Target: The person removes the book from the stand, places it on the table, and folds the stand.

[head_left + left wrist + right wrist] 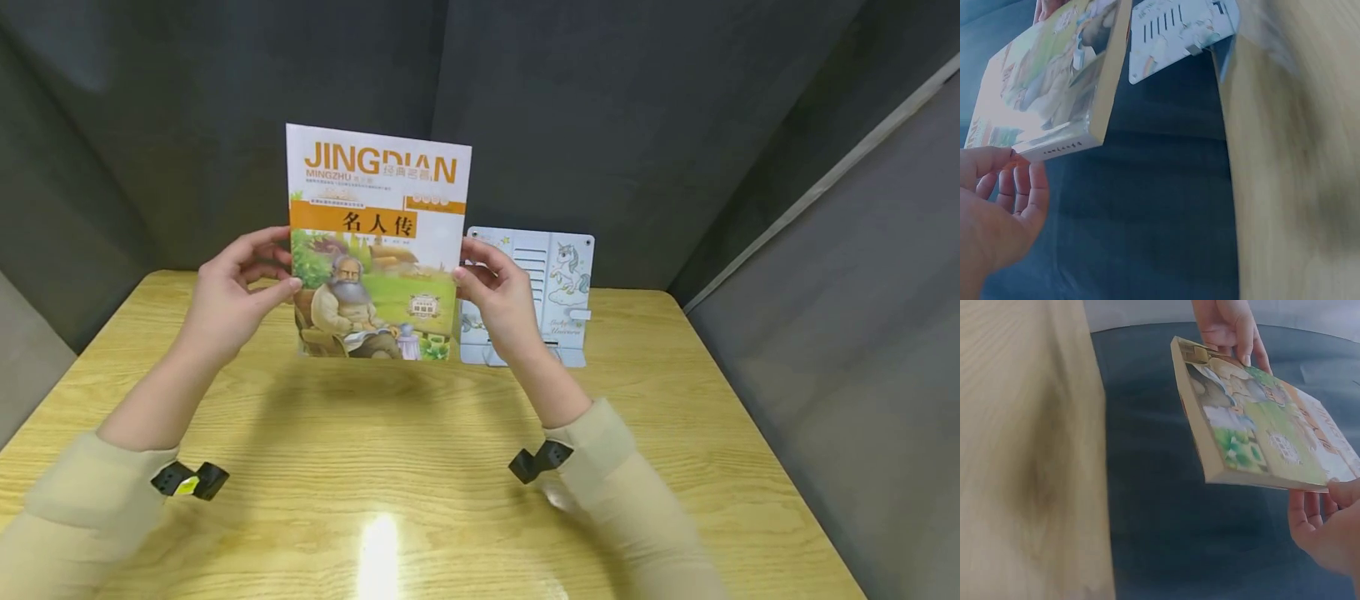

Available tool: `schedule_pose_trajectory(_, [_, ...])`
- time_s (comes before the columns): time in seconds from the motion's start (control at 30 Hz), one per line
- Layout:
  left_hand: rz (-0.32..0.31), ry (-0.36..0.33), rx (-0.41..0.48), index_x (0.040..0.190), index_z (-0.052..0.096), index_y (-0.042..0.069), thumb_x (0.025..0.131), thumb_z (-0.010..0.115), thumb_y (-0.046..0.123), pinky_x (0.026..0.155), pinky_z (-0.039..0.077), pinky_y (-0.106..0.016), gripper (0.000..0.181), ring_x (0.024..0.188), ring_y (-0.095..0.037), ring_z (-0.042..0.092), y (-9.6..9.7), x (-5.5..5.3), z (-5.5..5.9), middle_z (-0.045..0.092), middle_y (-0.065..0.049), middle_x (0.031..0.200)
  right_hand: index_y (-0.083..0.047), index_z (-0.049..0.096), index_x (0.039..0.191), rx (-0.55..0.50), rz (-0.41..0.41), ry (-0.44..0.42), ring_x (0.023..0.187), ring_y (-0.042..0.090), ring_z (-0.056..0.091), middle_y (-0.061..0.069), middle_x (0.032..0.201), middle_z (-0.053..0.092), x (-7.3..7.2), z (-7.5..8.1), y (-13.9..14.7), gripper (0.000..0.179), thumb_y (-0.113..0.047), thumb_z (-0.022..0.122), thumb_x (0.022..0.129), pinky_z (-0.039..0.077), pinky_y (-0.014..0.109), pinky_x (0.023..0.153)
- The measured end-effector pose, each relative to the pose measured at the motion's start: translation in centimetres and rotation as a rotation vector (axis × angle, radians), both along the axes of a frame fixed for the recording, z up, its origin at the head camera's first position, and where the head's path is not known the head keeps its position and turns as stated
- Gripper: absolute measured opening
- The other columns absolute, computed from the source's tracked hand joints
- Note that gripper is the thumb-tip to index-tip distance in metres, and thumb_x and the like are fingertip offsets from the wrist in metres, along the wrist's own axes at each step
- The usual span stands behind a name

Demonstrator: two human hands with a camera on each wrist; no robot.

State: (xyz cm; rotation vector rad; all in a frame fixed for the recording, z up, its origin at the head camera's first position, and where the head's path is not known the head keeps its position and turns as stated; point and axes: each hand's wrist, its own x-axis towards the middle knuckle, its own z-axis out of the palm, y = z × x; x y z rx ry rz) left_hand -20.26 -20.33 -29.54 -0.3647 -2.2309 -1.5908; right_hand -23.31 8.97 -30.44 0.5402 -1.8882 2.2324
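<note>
A thick paperback book (382, 250) is held up above the table, its illustrated front cover facing the head camera. My left hand (236, 287) pinches its left edge, thumb on the cover and fingers behind. On the opposite edge, my right hand (501, 292) grips the book the same way. The left wrist view shows the spine of the book (1066, 147) beside the left hand (1007, 212). In the right wrist view the page edges face the camera, with the right hand (1332, 531) at the near side. Behind the right hand stands a white unicorn-print book stand (566, 292), partly hidden.
The wooden table (375, 450) spreads beneath both arms. Dark curtain-like cloth (570, 117) hangs behind it, and a grey panel (847, 292) rises along the right side. A bright glare spot lies on the near tabletop.
</note>
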Motion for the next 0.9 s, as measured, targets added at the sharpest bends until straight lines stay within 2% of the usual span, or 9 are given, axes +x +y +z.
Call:
schedule_pose_trajectory(0.23, [0.013, -0.127, -0.031, 0.136, 0.049, 0.009, 0.085, 0.065, -0.003, 0.065, 0.052, -0.014, 0.055, 0.084, -0.005, 0.058, -1.7, 0.0, -1.5, 0.053, 0.004, 0.101, 0.007, 0.057, 0.121, -0.032, 0.035, -0.111, 0.086, 0.012, 0.062, 0.005, 0.1, 0.062, -0.1, -1.5, -1.4, 0.036, 0.006, 0.063, 0.085, 0.056, 0.026, 0.07])
schedule_pose_trajectory(0.33, [0.002, -0.183, -0.019, 0.137, 0.047, 0.009, 0.086, 0.064, -0.001, 0.065, 0.054, -0.017, 0.054, 0.085, -0.005, 0.058, -2.2, 0.0, -2.1, 0.053, 0.004, 0.102, 0.007, 0.057, 0.119, -0.056, 0.036, -0.179, 0.086, 0.012, 0.063, 0.007, 0.102, 0.063, -0.2, -2.0, -2.0, 0.035, 0.006, 0.063, 0.085, 0.057, 0.026, 0.071])
schedule_pose_trajectory(0.5, [-0.018, -0.249, 0.006, 0.138, 0.044, 0.008, 0.088, 0.062, 0.0, 0.066, 0.055, -0.019, 0.053, 0.084, -0.004, 0.057, -3.0, 0.2, -3.3, 0.05, 0.002, 0.103, 0.004, 0.06, 0.116, -0.034, 0.021, -0.288, 0.089, 0.013, 0.062, 0.011, 0.109, 0.063, -0.4, -2.8, -2.9, 0.031, 0.004, 0.064, 0.085, 0.057, 0.029, 0.076])
schedule_pose_trajectory(0.73, [-0.062, -0.311, 0.095, 0.138, 0.043, 0.005, 0.088, 0.06, -0.002, 0.064, 0.055, -0.02, 0.053, 0.082, -0.001, 0.059, -4.2, -0.1, -5.3, 0.05, 0.002, 0.102, 0.005, 0.059, 0.12, -0.031, 0.057, -0.353, 0.092, 0.016, 0.062, 0.016, 0.116, 0.061, -0.7, -4.3, -4.0, 0.033, 0.005, 0.061, 0.086, 0.056, 0.034, 0.082])
schedule_pose_trajectory(0.9, [-0.068, -0.372, 0.09, 0.142, 0.038, 0.004, 0.09, 0.061, 0.003, 0.067, 0.055, -0.018, 0.057, 0.085, 0.0, 0.059, -5.1, -0.1, -6.4, 0.048, 0.001, 0.105, 0.005, 0.057, 0.124, -0.013, 0.094, -0.371, 0.095, 0.017, 0.063, 0.018, 0.122, 0.06, -0.7, -5.2, -4.7, 0.038, 0.007, 0.06, 0.086, 0.055, 0.032, 0.084])
